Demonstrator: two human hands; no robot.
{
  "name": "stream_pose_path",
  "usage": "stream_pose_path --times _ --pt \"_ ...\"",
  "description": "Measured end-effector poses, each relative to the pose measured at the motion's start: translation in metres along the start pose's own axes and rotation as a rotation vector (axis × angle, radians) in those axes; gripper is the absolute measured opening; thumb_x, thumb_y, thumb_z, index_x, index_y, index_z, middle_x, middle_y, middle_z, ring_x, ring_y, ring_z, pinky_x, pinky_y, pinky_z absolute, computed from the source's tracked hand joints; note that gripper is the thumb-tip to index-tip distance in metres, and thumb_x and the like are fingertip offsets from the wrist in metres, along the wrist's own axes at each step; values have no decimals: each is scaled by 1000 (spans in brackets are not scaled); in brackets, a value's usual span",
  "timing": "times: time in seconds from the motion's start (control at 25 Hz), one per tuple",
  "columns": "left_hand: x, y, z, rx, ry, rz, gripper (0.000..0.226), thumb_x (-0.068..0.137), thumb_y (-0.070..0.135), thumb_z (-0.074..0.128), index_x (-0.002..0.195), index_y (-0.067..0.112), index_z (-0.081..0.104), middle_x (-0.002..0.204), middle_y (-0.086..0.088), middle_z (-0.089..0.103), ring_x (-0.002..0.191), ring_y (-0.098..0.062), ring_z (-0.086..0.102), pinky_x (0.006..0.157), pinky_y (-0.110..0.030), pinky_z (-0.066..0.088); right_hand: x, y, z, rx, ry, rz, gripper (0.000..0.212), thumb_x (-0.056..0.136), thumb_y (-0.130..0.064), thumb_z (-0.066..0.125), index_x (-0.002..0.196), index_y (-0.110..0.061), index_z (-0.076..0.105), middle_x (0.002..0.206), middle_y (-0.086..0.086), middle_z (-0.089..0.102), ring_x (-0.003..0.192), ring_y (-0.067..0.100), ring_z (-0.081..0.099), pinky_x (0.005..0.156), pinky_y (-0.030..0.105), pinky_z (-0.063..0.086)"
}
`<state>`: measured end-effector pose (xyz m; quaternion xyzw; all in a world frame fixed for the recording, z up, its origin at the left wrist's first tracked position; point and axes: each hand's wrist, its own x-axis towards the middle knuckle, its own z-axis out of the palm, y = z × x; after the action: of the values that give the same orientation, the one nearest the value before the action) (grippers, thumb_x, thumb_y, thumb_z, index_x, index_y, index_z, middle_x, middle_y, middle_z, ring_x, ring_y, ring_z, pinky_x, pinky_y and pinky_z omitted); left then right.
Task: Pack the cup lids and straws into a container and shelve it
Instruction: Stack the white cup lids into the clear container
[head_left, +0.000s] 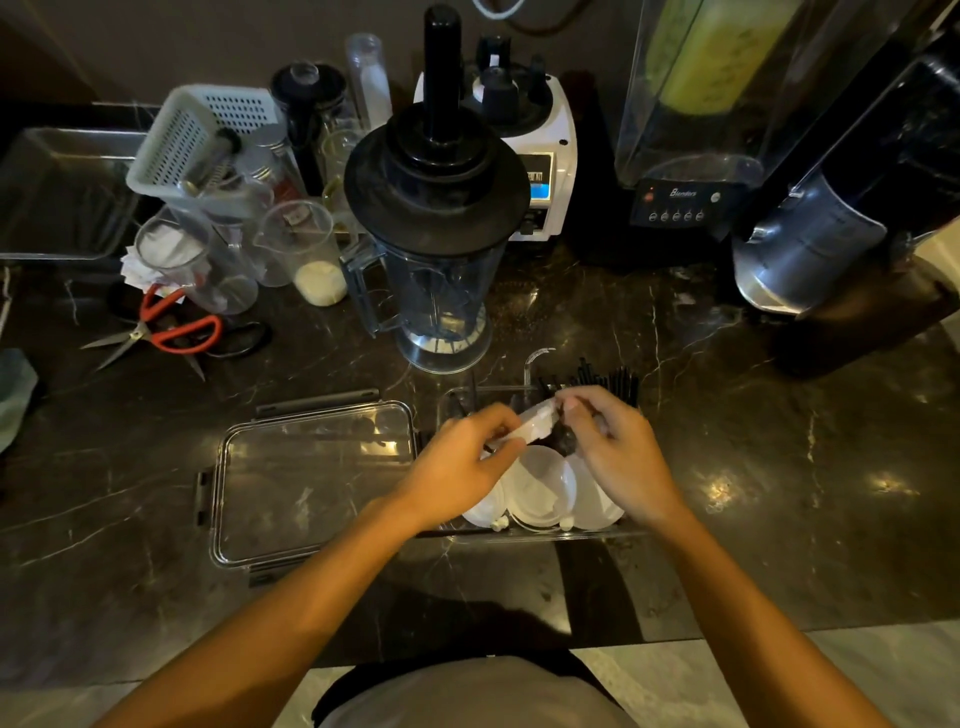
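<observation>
A clear plastic container (540, 532) sits on the dark marble counter in front of me. Several white cup lids (543, 488) lie in its near half. Black straws (613, 382) stick up at its far right end. My left hand (457, 467) and my right hand (613, 447) are together above the container, both pinching a small stack of white lids (535, 423) held on edge. The container's clear snap-lock cover (311, 483) lies flat on the counter just to the left.
A blender jug (436, 291) with a black lid stands right behind the container. Red-handled scissors (166, 327), measuring cups and a white basket (197, 135) crowd the back left. Blender bases (680, 202) and a machine line the back right. The counter edge is near my body.
</observation>
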<state>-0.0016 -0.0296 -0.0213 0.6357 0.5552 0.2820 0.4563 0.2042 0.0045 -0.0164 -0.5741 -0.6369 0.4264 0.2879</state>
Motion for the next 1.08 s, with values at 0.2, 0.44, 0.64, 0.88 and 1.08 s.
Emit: stream_pose_path --times 0.2,0.44,0.64,0.88,1.08 --pt "2 -1 -8 -456 122 -203 13 103 14 59 112 7 66 103 -12 78 97 -21 74 92 -40 59 -2 14 -1 -310 -94 98 22 99 -22 66 120 -18 69 106 -7 67 100 13 66 78 21 51" --pt "-2 -8 -14 -561 145 -314 27 106 17 53 126 7 67 117 -10 75 112 -25 71 91 -39 61 -10 16 15 -666 -217 108 12 98 -30 66 104 -20 65 113 -3 48 82 17 62 72 28 48" --pt "-4 -13 -19 -655 199 -408 22 106 15 52 119 9 68 115 -11 73 110 -25 69 87 -39 63 -8 8 9 -627 -160 87 15 96 -20 66 87 -22 54 103 -3 54 73 14 58 61 28 44" --pt "-3 -15 -23 -619 311 -446 19 105 17 51 114 7 64 120 -21 67 107 -28 63 95 -50 55 -1 -7 -20 -207 -5 212 17 89 -14 68 77 -17 57 60 -4 57 52 12 52 48 29 41" --pt "-7 -6 -19 -598 219 -379 18 106 16 49 118 10 62 115 -12 67 108 -25 64 98 -46 54 -1 -24 -3 141 42 248 8 95 -13 67 92 -10 60 55 5 59 44 20 54 45 33 46"
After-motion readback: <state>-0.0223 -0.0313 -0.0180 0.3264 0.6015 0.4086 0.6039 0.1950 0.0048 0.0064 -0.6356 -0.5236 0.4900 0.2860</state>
